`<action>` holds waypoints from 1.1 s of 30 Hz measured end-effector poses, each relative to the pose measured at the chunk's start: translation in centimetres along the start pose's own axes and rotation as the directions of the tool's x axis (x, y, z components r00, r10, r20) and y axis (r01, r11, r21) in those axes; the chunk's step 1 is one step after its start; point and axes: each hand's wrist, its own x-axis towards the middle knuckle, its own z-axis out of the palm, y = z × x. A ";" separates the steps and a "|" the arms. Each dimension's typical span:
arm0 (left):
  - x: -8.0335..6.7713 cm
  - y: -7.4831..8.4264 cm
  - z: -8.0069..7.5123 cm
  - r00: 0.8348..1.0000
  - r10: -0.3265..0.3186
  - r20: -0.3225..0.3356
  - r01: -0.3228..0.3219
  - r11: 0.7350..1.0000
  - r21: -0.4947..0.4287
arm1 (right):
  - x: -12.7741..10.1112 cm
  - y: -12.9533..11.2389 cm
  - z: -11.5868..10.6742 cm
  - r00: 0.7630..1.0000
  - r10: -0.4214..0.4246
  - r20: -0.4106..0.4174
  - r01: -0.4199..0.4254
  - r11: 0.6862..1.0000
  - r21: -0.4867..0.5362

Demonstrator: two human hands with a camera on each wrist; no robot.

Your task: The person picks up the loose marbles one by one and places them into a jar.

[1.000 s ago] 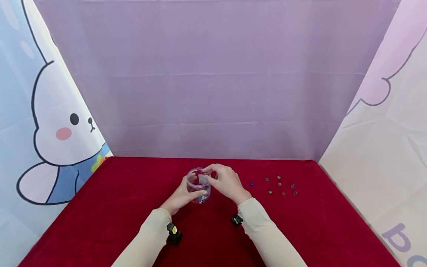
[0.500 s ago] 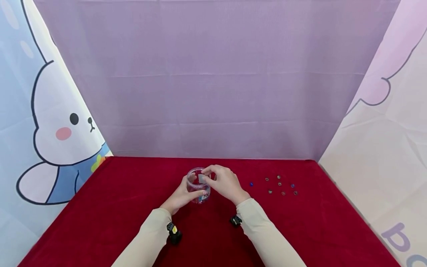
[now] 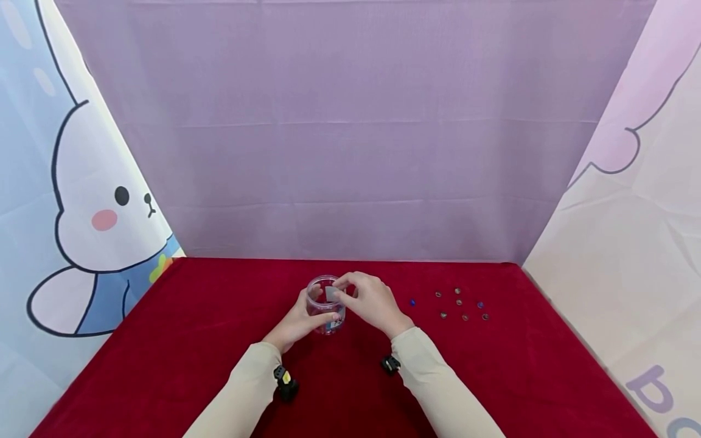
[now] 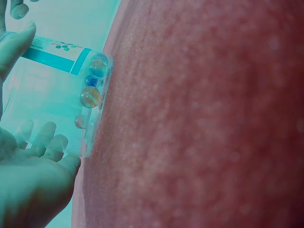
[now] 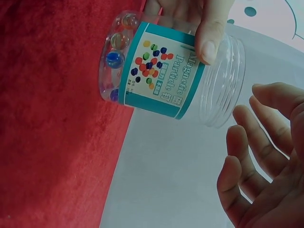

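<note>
Clear plastic jar (image 3: 326,304): it stands upright near the middle of the red cloth (image 3: 181,340), mouth open, threaded rim bare, a teal printed label wrapped round its wall
Change: over the last second almost nothing has moved; your right hand (image 3: 370,300) dipped slightly and came back beside the rim, and the jar stayed in place, so you are holding position over the mouth, as I judge it
Left hand (image 3: 300,320): your thumb (image 5: 209,38) and fingers are curled round the jar's wall, steadying it
Right hand: it hovers at the jar's mouth with fingers (image 5: 247,142) loosely spread and nothing visible between them in the wrist view; the head view cannot show whether a bead is pinched
Beads in jar (image 5: 114,58): round, glassy, blue and amber, lying on the bottom
Loose beads (image 3: 459,304): a small scatter on the cloth, well apart to the right of your hands
Cloth: deep red, soft nap, matt
Backdrop (image 3: 350,134): lilac fabric with faint fold lines
</note>
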 end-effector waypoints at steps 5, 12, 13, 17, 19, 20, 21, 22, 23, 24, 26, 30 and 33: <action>0.0 0.1 0.0 1.000 0.006 -0.002 -0.005 1.000 0.013 | -0.2 0.3 -0.3 1.000 -0.004 -0.009 0.004 1.000 -0.003; 0.0 -0.1 0.1 1.000 0.013 -0.005 -0.013 0.999 0.029 | -0.7 0.9 -0.8 1.000 0.008 -0.024 -0.009 1.000 -0.029; 0.0 -0.1 0.1 1.000 0.013 -0.009 -0.013 0.999 0.030 | -0.8 0.9 -0.9 1.000 0.009 -0.027 -0.010 0.999 -0.036; 0.0 -0.1 0.0 1.000 0.003 -0.016 -0.002 0.999 0.033 | -1.3 1.1 -1.5 0.999 0.010 -0.037 -0.012 0.998 -0.063; 0.0 -0.1 0.0 1.000 0.005 -0.016 -0.004 0.999 0.034 | -1.5 1.2 -1.8 0.999 0.018 -0.036 -0.021 0.997 -0.072; 0.0 -0.1 0.0 1.000 0.005 -0.016 -0.004 0.999 0.035 | -1.7 1.3 -1.9 0.999 0.025 -0.034 -0.027 0.997 -0.075; 0.0 -0.1 0.0 1.000 0.005 -0.016 -0.004 0.999 0.037 | -1.8 1.4 -2.1 0.999 0.032 -0.033 -0.035 0.996 -0.080; 0.0 -0.1 0.0 1.000 0.005 -0.016 -0.004 0.999 0.038 | -2.0 1.6 -2.2 0.999 0.039 -0.032 -0.042 0.996 -0.079; 0.0 -0.1 0.0 1.000 0.006 -0.017 -0.005 0.999 0.040 | -2.2 1.7 -2.3 0.998 0.047 -0.031 -0.049 0.995 -0.082; 0.0 -0.1 0.0 1.000 0.006 -0.017 -0.005 0.999 0.040 | -2.4 1.9 -2.5 0.998 0.054 -0.031 -0.056 0.995 -0.086; 0.1 -0.1 0.0 1.000 0.006 -0.017 -0.005 0.999 0.039 | -2.8 2.3 -2.8 0.997 0.067 -0.035 -0.070 0.993 -0.094; 0.1 -0.2 0.0 1.000 0.005 -0.015 -0.004 0.999 0.038 | -3.7 3.1 -3.4 0.995 0.090 -0.042 -0.094 0.990 -0.107; 0.0 -0.2 -0.1 1.000 0.005 -0.013 -0.004 0.999 0.038 | -4.3 3.7 -4.0 0.994 0.099 -0.046 -0.103 0.989 -0.110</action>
